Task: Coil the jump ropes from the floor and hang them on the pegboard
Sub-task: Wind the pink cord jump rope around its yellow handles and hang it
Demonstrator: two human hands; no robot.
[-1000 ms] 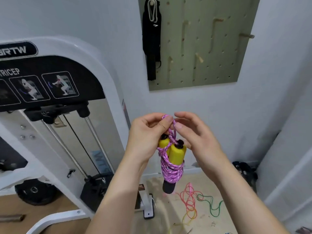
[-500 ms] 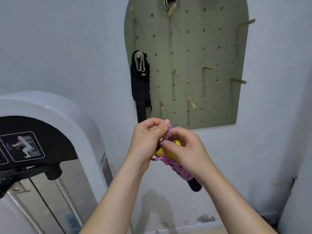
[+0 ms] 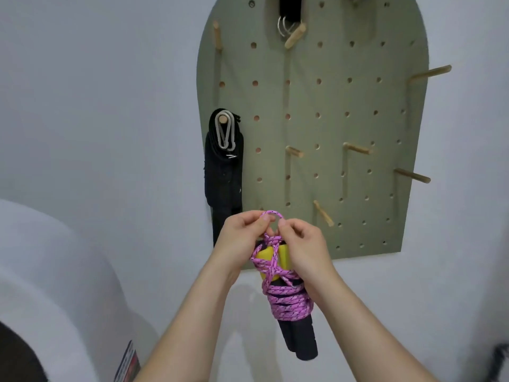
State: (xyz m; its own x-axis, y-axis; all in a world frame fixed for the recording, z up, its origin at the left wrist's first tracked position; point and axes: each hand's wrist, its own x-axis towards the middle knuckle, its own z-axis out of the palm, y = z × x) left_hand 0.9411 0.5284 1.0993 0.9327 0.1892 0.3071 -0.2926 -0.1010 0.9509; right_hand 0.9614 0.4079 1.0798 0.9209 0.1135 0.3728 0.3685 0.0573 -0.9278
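A green pegboard is mounted on the far white wall. Near it, the coiled pink jump rope is held up, its soft top loop pinched by the left hand and right hand. It is judged light and limp, best carried by that loop.

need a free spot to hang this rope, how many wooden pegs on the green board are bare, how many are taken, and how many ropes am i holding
bare wooden pegs: 6
loaded wooden pegs carrying black straps: 2
coiled pink jump rope with yellow and black handles: 1
total: 9
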